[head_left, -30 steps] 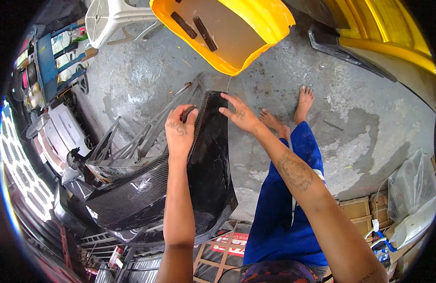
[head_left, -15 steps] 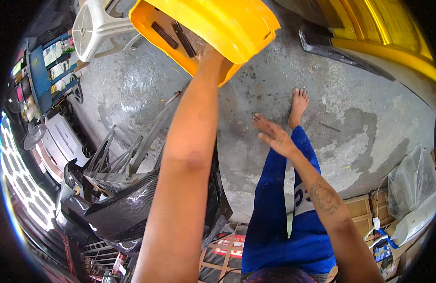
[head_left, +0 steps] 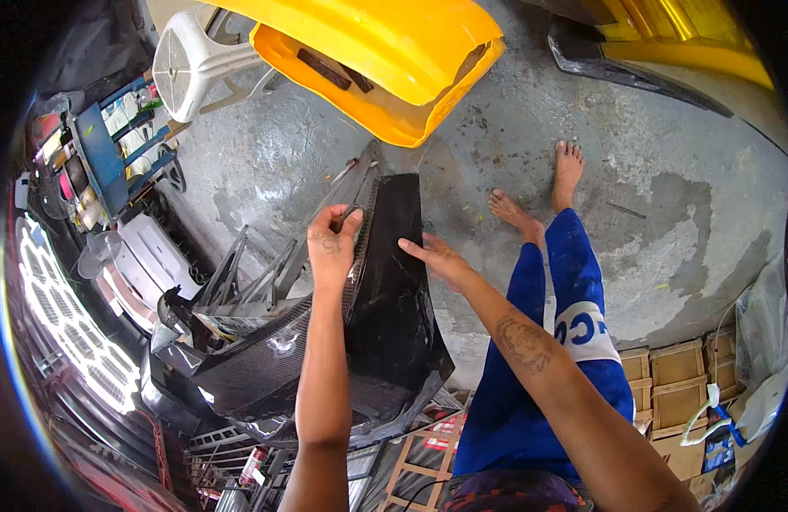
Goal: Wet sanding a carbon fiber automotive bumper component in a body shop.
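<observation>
My left hand [head_left: 333,237] pinches a small dark block [head_left: 349,218] against the narrow, weave-patterned edge of a black carbon-fibre panel [head_left: 381,282]. My right hand [head_left: 432,256] grips the far side of the panel's upright end, thumb on its dark face and the other fingers partly hidden behind it. Above the panel is a cut-open yellow plastic container [head_left: 437,119], with dark strips [head_left: 326,70] inside and murky liquid.
Metal stand bars [head_left: 266,277] lie under the panel. A white plastic chair [head_left: 182,68], a blue rack [head_left: 108,162], yellow bodywork [head_left: 684,47], cardboard [head_left: 675,397] and a clear plastic bag [head_left: 761,316] surround me. My bare feet [head_left: 567,175] rest on the concrete floor [head_left: 667,239].
Half a second ago my left hand was reaching into the yellow container; it is now back at the panel's edge. My right hand has moved from beside the panel onto it.
</observation>
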`<act>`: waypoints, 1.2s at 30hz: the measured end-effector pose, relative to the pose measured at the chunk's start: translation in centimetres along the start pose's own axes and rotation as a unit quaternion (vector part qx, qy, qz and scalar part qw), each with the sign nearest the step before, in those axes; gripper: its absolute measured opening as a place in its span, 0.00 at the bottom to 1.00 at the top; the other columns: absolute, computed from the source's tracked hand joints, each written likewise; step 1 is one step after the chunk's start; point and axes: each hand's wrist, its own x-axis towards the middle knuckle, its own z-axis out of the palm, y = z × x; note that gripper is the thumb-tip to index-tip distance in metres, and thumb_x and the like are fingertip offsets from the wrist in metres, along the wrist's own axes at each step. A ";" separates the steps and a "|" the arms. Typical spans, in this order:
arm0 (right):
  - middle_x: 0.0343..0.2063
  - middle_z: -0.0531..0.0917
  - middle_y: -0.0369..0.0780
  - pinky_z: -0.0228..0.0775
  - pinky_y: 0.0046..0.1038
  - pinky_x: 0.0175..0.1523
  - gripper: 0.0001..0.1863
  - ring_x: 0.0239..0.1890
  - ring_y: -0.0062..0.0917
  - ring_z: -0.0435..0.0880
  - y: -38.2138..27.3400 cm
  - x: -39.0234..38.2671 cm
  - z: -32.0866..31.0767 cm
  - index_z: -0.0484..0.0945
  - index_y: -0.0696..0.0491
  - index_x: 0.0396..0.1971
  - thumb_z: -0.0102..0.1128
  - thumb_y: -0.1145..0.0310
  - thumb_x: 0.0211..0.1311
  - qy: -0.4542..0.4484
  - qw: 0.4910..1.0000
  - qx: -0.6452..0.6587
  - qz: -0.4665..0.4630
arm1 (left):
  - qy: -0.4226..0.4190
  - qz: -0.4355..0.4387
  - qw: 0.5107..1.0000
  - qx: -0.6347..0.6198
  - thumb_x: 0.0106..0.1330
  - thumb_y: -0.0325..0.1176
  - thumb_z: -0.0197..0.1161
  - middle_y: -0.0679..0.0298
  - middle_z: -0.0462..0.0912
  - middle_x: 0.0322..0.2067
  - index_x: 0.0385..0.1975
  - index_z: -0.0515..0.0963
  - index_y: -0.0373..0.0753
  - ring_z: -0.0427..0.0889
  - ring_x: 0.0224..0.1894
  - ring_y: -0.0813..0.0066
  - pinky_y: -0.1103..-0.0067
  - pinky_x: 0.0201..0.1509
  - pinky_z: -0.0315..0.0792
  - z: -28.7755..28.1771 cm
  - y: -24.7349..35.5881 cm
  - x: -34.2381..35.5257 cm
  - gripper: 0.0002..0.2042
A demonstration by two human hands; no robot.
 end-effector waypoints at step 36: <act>0.60 0.73 0.53 0.70 0.38 0.66 0.58 0.64 0.39 0.73 -0.4 -0.4 3.3 0.50 0.62 0.71 0.82 0.53 0.50 0.070 0.956 0.286 0.004 | -0.018 0.168 0.959 0.228 0.67 0.21 0.57 0.39 0.74 0.35 0.35 0.69 0.28 0.76 0.39 0.33 0.53 0.40 0.72 4.0 -0.5 -0.5 0.04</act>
